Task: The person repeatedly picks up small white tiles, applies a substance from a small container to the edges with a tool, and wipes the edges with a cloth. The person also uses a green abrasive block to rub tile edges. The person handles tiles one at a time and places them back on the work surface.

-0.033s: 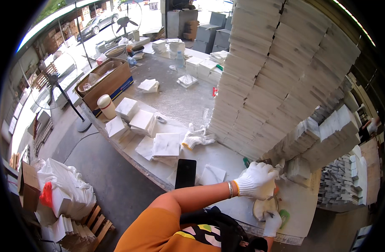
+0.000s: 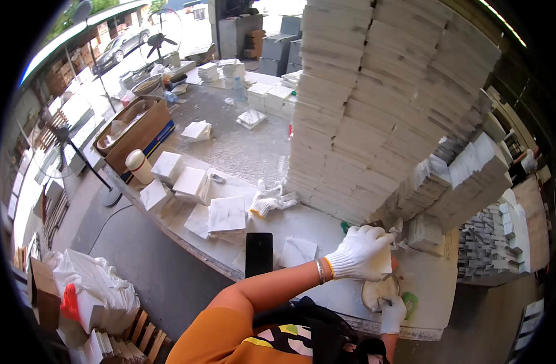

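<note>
My left hand [image 2: 362,250], in a white knitted glove with an orange-edged cuff, is closed around a white tile [image 2: 384,264] and holds it up over the table's near right part. Just below that tile stands a round bowl [image 2: 370,305] of pale, creamy material. My right hand [image 2: 393,313], also gloved in white, is at the bowl's near right side with its fingers bent over the rim. A thin dark thing shows at its fingertips, too small to name. Beside this hand lies a green round object [image 2: 410,303].
A tall wall of stacked tiles [image 2: 345,121] rises just beyond my hands. To the left lie a black phone [image 2: 258,255], an empty white glove [image 2: 269,199], a loose tile [image 2: 298,251] and small tile stacks [image 2: 226,215]. Farther off stand a white cup [image 2: 138,166] and a cardboard box [image 2: 132,136].
The whole view has swung, so most things sit farther left. My left hand has turned the tile so more of its face shows. The right hand's fingers are farther over the bowl.
</note>
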Demonstrator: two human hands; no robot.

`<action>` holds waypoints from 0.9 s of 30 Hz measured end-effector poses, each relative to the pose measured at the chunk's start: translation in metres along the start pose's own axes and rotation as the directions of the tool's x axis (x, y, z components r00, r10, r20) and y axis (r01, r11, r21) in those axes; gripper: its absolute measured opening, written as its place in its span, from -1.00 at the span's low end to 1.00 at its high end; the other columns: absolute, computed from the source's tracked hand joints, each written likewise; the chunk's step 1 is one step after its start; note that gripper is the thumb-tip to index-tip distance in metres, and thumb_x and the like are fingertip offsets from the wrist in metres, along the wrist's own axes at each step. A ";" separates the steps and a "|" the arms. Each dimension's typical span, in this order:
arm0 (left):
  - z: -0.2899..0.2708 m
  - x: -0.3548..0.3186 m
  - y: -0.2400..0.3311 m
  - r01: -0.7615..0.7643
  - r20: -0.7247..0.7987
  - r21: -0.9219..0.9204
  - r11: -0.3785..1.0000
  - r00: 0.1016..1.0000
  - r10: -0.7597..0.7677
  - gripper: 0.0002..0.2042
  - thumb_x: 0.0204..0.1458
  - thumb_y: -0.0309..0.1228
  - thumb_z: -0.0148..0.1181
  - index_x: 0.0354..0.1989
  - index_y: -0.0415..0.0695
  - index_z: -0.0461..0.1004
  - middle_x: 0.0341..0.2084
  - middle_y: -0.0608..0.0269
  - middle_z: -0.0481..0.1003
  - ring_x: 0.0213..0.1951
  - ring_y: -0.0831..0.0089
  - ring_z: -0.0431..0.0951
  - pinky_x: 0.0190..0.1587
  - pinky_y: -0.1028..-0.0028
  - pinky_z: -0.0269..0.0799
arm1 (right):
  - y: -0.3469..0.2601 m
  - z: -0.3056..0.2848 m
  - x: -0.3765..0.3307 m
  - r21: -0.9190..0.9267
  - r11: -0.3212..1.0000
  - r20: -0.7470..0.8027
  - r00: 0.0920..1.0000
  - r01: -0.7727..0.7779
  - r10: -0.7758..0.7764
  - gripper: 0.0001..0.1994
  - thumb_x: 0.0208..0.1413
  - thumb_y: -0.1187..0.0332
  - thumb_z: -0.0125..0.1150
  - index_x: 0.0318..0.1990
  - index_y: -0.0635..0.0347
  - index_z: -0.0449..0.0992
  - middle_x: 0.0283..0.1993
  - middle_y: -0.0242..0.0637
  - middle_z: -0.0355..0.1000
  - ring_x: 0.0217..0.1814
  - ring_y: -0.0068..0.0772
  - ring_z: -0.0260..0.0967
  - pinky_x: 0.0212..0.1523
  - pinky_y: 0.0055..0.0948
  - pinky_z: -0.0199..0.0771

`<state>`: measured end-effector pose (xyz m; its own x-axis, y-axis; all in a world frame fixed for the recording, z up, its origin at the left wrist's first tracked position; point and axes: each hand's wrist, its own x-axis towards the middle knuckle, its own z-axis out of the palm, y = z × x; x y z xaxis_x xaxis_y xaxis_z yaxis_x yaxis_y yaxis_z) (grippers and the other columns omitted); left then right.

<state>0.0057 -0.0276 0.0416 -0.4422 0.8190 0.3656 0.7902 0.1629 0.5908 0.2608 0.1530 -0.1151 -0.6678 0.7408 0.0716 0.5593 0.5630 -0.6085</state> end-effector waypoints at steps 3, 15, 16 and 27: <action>-0.010 0.001 0.001 0.002 -0.075 -0.083 0.997 0.997 -0.009 -0.16 -0.32 0.00 0.49 0.24 -0.04 0.39 0.11 0.06 0.46 0.14 0.01 0.45 0.15 0.06 0.35 | -0.016 -0.013 0.011 -0.175 0.972 0.020 0.987 0.158 -0.157 -0.84 -0.10 0.37 0.39 -0.30 0.03 0.71 -0.38 -0.19 0.53 -0.27 -0.11 0.52 -0.21 -0.19 0.50; -0.007 -0.047 0.012 0.533 0.455 -0.771 0.348 0.844 -0.286 -0.12 -0.17 0.03 0.45 0.27 -0.33 0.32 0.06 -0.07 0.50 0.01 0.24 0.56 -0.05 0.39 0.56 | -0.132 -0.101 0.005 0.329 0.897 -0.169 0.953 0.295 -0.251 -0.48 0.16 0.17 0.32 0.25 0.12 0.46 0.23 -0.09 0.43 0.31 -0.06 0.35 0.31 -0.23 0.32; 0.001 -0.052 0.007 0.543 0.491 -0.819 0.188 0.831 -0.260 -0.12 -0.15 0.06 0.42 0.27 -0.32 0.31 0.06 -0.06 0.50 -0.01 0.23 0.56 -0.06 0.38 0.57 | -0.151 -0.103 0.007 0.367 0.857 -0.164 0.932 0.362 -0.324 -0.49 0.17 0.16 0.31 0.25 0.11 0.46 0.23 -0.10 0.43 0.30 -0.06 0.35 0.32 -0.23 0.31; 0.012 -0.083 0.001 0.550 0.638 -0.695 -0.462 0.769 -0.043 -0.27 0.27 0.09 0.03 0.36 -0.32 0.18 0.23 -0.21 0.35 0.19 -0.13 0.44 0.23 -0.11 0.40 | -0.180 -0.047 0.017 0.365 0.759 -0.100 0.833 0.539 -0.544 -0.71 0.25 0.24 0.25 0.05 0.12 0.62 0.04 -0.25 0.57 0.11 -0.17 0.46 0.19 -0.24 0.40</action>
<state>0.0481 -0.0885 0.0033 -0.1035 0.9737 -0.2029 -0.9037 -0.0069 0.4280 0.1719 0.0819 0.0331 -0.8115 0.3479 0.4695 -0.1147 0.6930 -0.7118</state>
